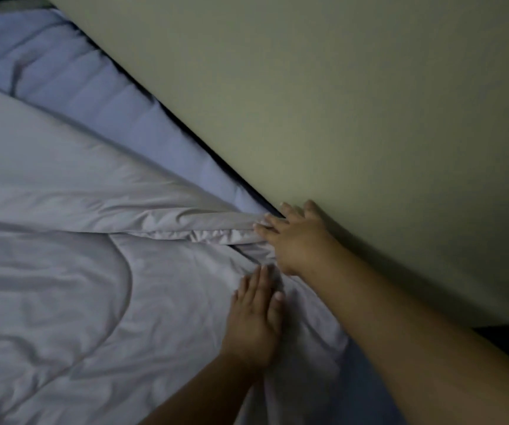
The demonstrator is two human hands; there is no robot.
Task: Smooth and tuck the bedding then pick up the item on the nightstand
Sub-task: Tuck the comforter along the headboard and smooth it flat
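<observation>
Nearest us, well out from the wall [339,102], the left hand [254,314] lies flat on the grey comforter [94,286], fingers straight and together, pressing the cloth down and gripping nothing. Closer in, right up against the wall, the right hand [293,237] is spread wide with straight fingers, pushing the comforter's bunched, folded edge toward the dark gap [204,145] that runs along the wall's foot. That reads as a press, not a pinch. So the tucking looks to be in hand but not finished: the edge sits puckered at the gap rather than down in it, and creases fan across the comforter away from the wall. Further along the wall, a strip of bluish sheet [143,118] lies uncovered beside the gap, fairly smooth. As for the nightstand and its item, neither is in view, so by my reckoning that pick-up is all to come.
</observation>
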